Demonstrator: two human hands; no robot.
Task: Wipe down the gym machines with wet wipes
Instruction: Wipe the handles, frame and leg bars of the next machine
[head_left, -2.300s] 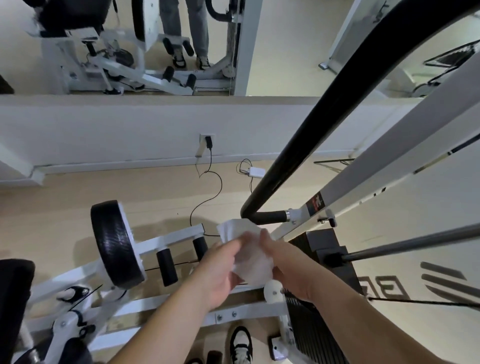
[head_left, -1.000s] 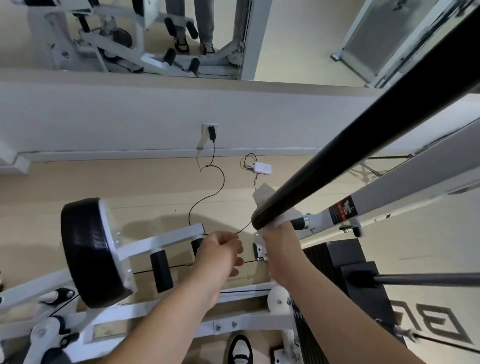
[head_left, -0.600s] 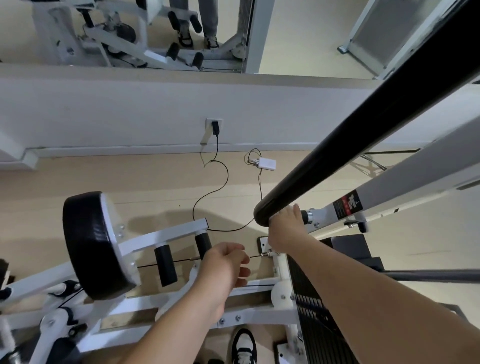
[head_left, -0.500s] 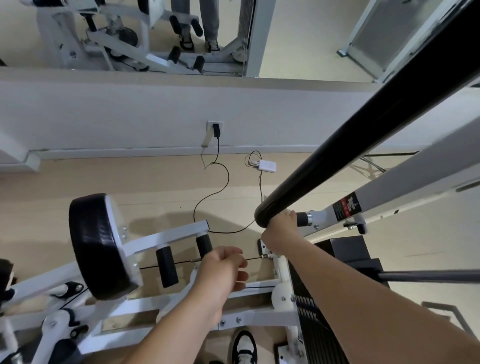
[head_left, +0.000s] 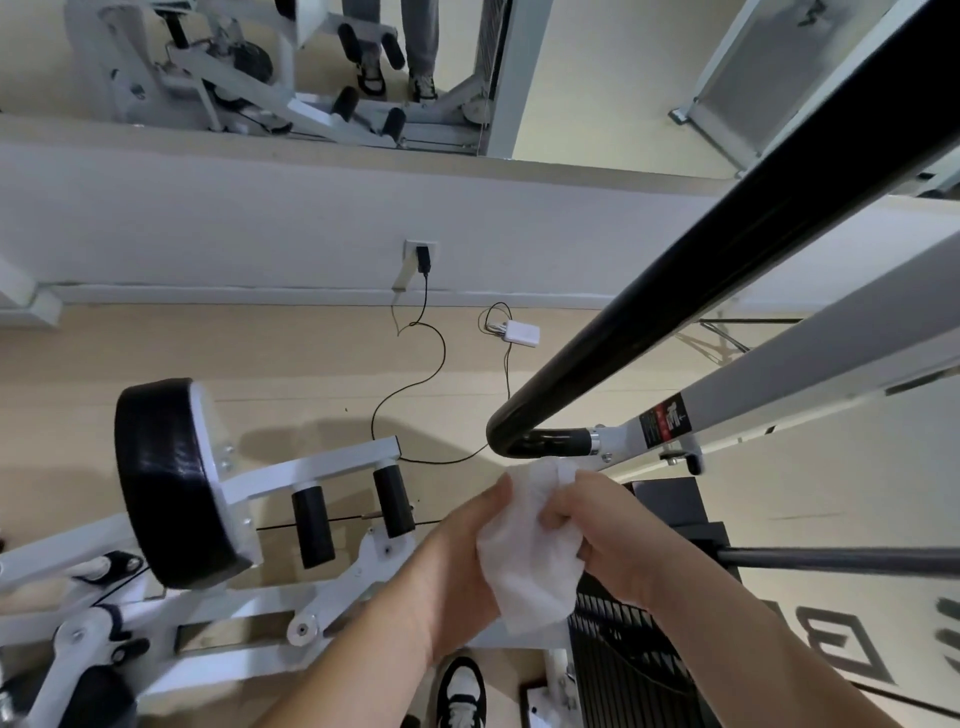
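Note:
A crumpled white wet wipe (head_left: 530, 551) hangs between both hands, just below the bent end of the black padded handle bar (head_left: 675, 301) of the white gym machine. My left hand (head_left: 462, 566) grips the wipe's left side. My right hand (head_left: 608, 535) pinches its upper right part. Neither hand touches the bar. The bar joins a white frame arm (head_left: 779, 384) that runs up to the right.
A round black seat pad (head_left: 156, 478) with two black foam rollers (head_left: 311, 525) stands at the left. A dark weight stack (head_left: 644, 639) is below my right arm. A black cable and a white adapter (head_left: 522, 332) lie on the floor by the wall socket. A mirror lines the wall.
My right hand has left the end of the black bar and come down. My left hand has risen to meet it. The wipe is now spread between both hands.

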